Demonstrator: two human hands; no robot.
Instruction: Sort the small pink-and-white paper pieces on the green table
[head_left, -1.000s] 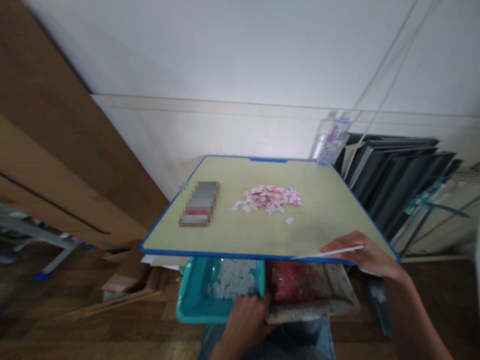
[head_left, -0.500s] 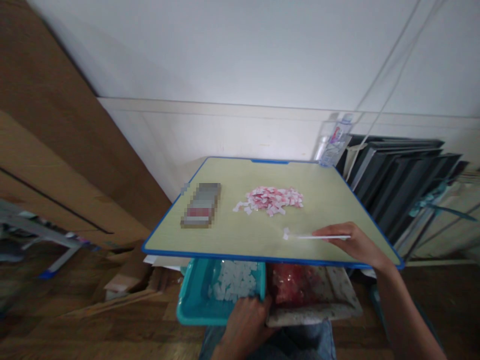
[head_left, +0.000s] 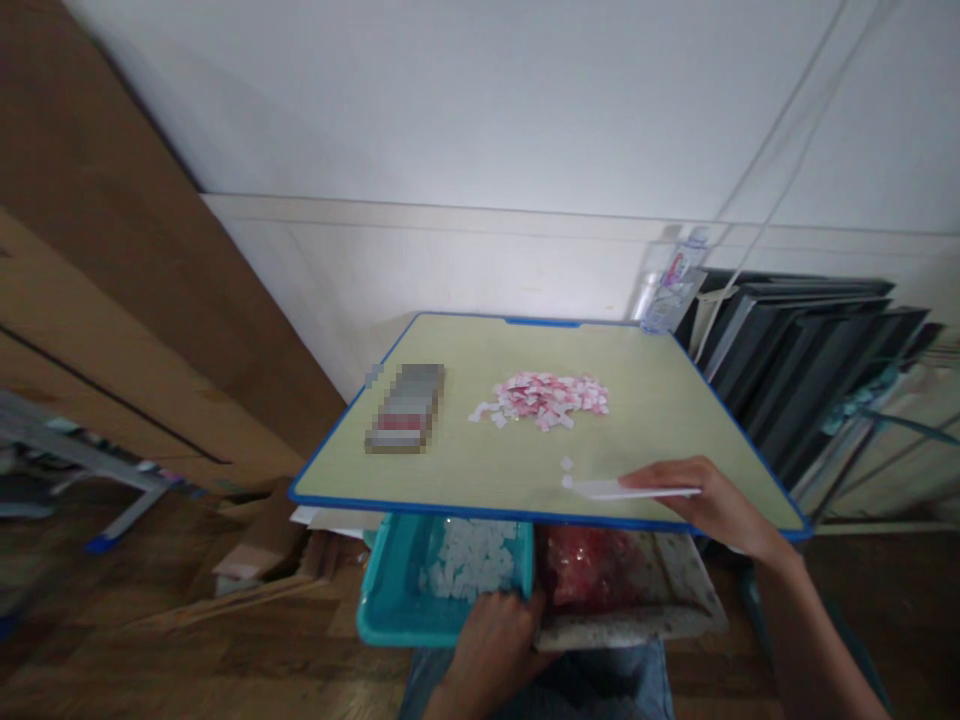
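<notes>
White strip [head_left: 600, 490] pinched in right hand [head_left: 716, 500], beside loose pieces [head_left: 567, 464]

A pale wall [head_left: 487, 100] fills the background, and against it stands the table [head_left: 450, 480], its blue-edged top giving the work a flat, bare surface. Below its near edge, over the person's lap, sit the stained tray [head_left: 630, 630], with something wet and red in it, and the teal basin [head_left: 371, 615], holding flat white bits [head_left: 472, 560]. Being side by side there, both seem placed for easy reach.

The left hand [head_left: 495, 630] closes over the basin's near right corner, probably to steady it (whether it grips the tray too, I cannot tell). The right hand comes in low over the table's near edge, its grip narrow, thumb and fingers pressed together on the strip.

A clear bottle [head_left: 675, 285] stands at the far right corner, and a blurred-out object [head_left: 405, 410] lies on the left; both seem kept out of the way. Mid-table is the pink-and-white heap [head_left: 551, 398], well beyond the strip.

The strip is held almost flat, its tip pointing left, which likely keeps it close to the surface. Two loose pieces lie near that tip; whether the nearer one touches it is unclear.
</notes>
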